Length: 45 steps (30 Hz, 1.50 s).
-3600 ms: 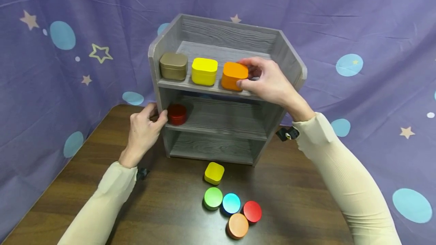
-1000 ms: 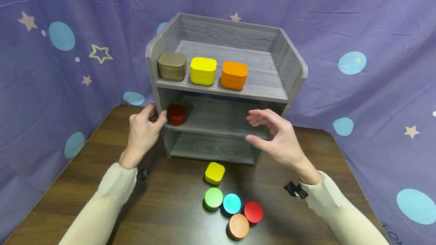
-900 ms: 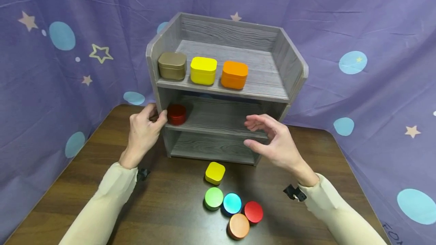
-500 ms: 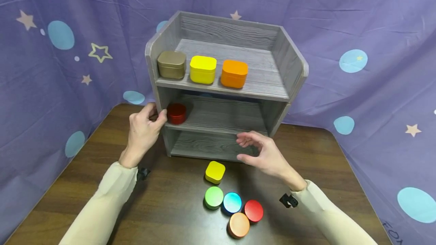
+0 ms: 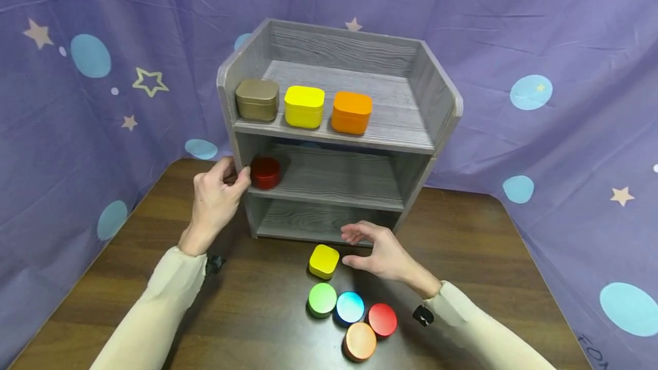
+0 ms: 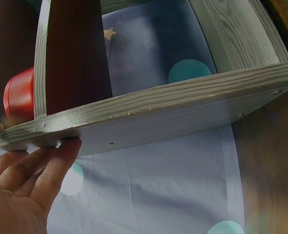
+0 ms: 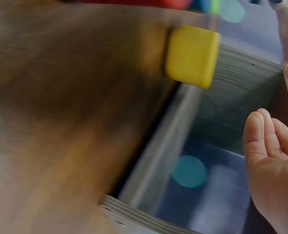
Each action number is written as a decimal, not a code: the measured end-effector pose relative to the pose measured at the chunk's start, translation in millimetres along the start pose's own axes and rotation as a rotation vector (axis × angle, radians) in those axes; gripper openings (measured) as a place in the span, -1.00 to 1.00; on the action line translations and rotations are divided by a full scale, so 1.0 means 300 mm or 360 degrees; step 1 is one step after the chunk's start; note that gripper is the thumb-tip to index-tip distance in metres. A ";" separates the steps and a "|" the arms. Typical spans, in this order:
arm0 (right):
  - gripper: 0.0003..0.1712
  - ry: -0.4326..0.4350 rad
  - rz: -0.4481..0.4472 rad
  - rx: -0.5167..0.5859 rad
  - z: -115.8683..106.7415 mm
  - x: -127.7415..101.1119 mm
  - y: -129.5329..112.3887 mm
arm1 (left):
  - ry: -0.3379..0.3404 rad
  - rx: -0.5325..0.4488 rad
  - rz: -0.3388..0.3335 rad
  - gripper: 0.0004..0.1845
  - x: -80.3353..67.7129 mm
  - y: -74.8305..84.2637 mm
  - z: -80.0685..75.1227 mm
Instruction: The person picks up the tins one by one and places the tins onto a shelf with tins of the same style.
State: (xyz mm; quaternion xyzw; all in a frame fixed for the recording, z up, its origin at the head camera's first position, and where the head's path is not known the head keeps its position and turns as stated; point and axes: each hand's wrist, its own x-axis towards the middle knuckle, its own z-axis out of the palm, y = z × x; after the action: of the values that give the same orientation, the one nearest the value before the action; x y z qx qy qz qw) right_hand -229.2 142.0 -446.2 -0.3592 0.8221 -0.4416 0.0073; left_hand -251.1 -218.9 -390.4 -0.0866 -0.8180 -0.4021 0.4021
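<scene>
- Head view: the right hand (image 5: 382, 253) has dropped from the middle shelf to the frame's lower centre, fingers loosely spread, just beside the yellow square tin (image 5: 324, 261) on the worktop (image 5: 257, 313); the left hand (image 5: 216, 201) stays gripping the grey shelf (image 5: 233, 130).
- Left wrist view: fingers (image 6: 51, 165) press the shelf's side panel, lower left.
- Right wrist view: the tin lies top centre, blurred.

1. The top shelf (image 5: 401, 130) has bare board right of the orange tin (image 5: 352, 112).
2. The middle shelf (image 5: 334, 179) is open right of the red tin (image 5: 265, 172).
3. Four round tins (image 5: 352, 321) crowd the table (image 5: 257, 313) in front.
</scene>
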 end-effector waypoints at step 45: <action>-0.21 -0.0243 0.0272 -0.0205 0.156 -0.004 0.092 | 0.0023 0.0048 0.0023 -0.86 -0.006 -0.003 0.002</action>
State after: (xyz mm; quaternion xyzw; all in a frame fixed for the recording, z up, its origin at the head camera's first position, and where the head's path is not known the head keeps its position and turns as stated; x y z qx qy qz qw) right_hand -229.1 118.7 -495.3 -0.3201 0.8735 -0.3569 0.0845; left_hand -250.8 -218.7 -392.3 -0.0836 -0.8203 -0.3875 0.4123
